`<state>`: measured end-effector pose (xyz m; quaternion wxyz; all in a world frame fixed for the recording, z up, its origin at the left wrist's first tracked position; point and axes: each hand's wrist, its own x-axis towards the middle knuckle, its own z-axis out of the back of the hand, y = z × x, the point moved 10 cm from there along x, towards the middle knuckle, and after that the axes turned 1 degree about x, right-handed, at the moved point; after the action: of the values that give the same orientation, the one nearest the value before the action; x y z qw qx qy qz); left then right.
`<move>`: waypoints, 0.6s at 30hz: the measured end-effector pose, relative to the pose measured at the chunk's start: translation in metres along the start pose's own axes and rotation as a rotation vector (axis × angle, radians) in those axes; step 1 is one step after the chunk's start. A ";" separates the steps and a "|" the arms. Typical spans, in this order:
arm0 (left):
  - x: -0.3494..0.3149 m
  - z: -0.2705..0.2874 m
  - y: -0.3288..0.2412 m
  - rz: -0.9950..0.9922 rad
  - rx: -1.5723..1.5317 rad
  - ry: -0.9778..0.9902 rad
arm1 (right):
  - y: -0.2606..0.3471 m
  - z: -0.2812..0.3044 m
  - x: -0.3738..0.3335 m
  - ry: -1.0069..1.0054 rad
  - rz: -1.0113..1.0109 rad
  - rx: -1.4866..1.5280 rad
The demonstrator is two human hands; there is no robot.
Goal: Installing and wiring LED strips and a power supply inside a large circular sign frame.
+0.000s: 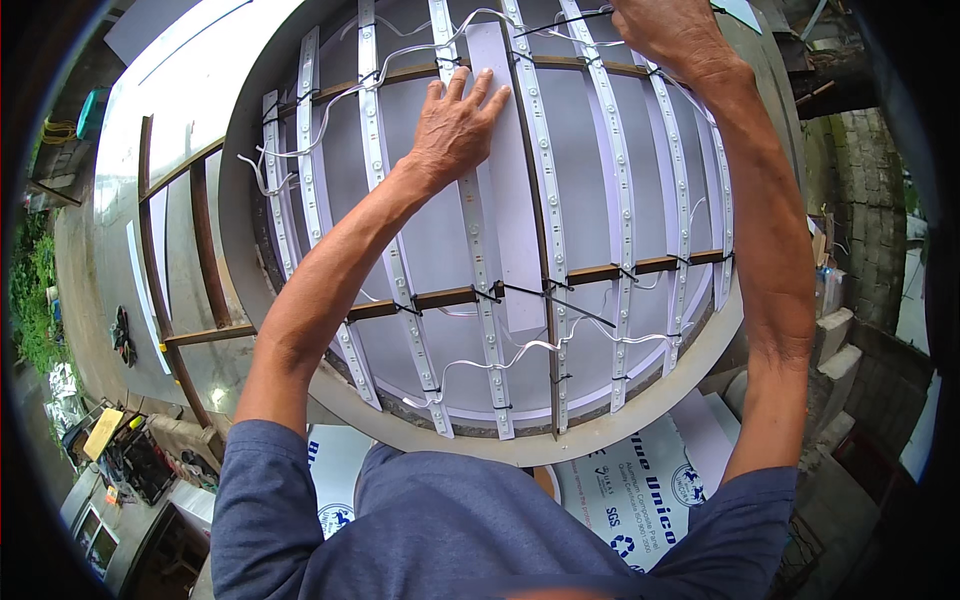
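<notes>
A round light-box frame [590, 440] lies in front of me, crossed by brown metal bars [455, 297] and several white LED strips [545, 150]. My left hand [455, 130] rests with fingers spread, its tips on an LED strip and a plain white panel strip [512, 200] beside it. At the far right, my right hand [668, 38] is closed on a black cable tie [565, 22] that runs from the upper bar; its fingertips are partly cut off by the picture's edge. Another black cable tie [580, 305] sticks out loose from the lower bar.
White wires [530, 347] loop between the LED strips. To the left stands a brown metal frame [205, 240] on a grey surface. Printed panel sheets [625, 500] lie under the near side. Concrete blocks [835, 335] are at the right, and assorted tools [120, 445] at the lower left.
</notes>
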<state>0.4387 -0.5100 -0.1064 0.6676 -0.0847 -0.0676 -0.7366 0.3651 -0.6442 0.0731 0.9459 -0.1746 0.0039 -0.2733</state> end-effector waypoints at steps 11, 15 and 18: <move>0.000 0.000 0.001 0.002 0.009 -0.007 | 0.010 0.017 0.002 -0.026 -0.006 0.029; -0.002 0.000 0.002 0.005 0.018 -0.005 | 0.010 0.008 0.002 -0.015 -0.007 0.036; -0.001 0.000 0.000 0.005 0.009 -0.002 | 0.013 0.004 0.000 -0.048 0.007 0.076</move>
<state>0.4393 -0.5089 -0.1064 0.6697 -0.0826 -0.0716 -0.7345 0.3721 -0.6326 0.0729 0.9526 -0.1453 -0.0286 -0.2657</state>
